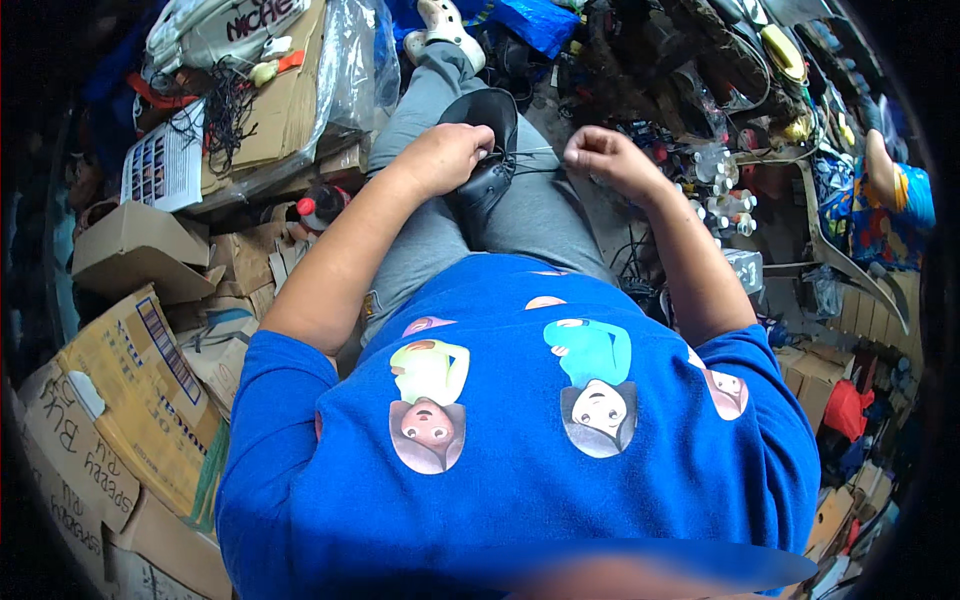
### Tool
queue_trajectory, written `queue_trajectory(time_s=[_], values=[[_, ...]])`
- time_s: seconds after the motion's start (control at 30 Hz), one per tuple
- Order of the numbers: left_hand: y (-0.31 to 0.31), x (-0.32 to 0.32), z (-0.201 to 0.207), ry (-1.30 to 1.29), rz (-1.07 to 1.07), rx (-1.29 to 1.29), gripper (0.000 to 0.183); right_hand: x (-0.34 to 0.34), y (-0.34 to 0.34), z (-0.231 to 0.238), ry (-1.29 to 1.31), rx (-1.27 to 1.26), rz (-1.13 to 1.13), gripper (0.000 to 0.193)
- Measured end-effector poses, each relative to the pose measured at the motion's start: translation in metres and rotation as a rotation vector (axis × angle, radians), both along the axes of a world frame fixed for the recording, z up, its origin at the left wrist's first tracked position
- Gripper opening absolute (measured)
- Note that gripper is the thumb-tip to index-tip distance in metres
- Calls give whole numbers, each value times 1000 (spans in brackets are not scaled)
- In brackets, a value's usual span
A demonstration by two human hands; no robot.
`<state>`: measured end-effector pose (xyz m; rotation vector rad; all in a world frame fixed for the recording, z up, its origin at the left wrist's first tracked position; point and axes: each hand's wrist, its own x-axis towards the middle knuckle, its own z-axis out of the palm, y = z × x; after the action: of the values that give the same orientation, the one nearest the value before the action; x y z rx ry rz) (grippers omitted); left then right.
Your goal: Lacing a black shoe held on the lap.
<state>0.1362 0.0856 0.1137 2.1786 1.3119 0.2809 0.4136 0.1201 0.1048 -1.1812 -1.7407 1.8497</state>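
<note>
Shoe (487, 190), black and laced, set over the lap between the thighs of grey trousers (555, 225). Appears to lie with the opening toward the outstretched foot and the laced part nearer the body. Grips the shoe's left side with the left hand (452, 158), fingers bent over the edge beside the lacing. Holds the right hand (605, 162) just apart from the shoe, near the right thigh, fingers curled tight and pinched on a thin dark thread (540, 153) drawn across from the lacing. Wears a blue shirt (510, 500) printed with cartoon figures, and a pale clog (452, 38) on the foot at the top of the view. To the left, keeps company with an open cardboard box (140, 245), a yellow carton (150, 385), a red-capped bottle (325, 205) near the left forearm and a tangle of black cords (230, 120). To the right, beyond the right forearm, shows a cluster of small clear bottles (728, 208) and a red bag (848, 408) farther down.
</note>
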Motion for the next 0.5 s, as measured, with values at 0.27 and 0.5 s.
queue_trajectory(time_s=[0.27, 0.5], values=[[-1, -8, -8, -40, -9, 55, 11, -20, 33, -2, -567, 804, -153, 22], [0, -9, -1, 147, -132, 122, 13, -70, -4, 30, -812, 1149, 581, 15]])
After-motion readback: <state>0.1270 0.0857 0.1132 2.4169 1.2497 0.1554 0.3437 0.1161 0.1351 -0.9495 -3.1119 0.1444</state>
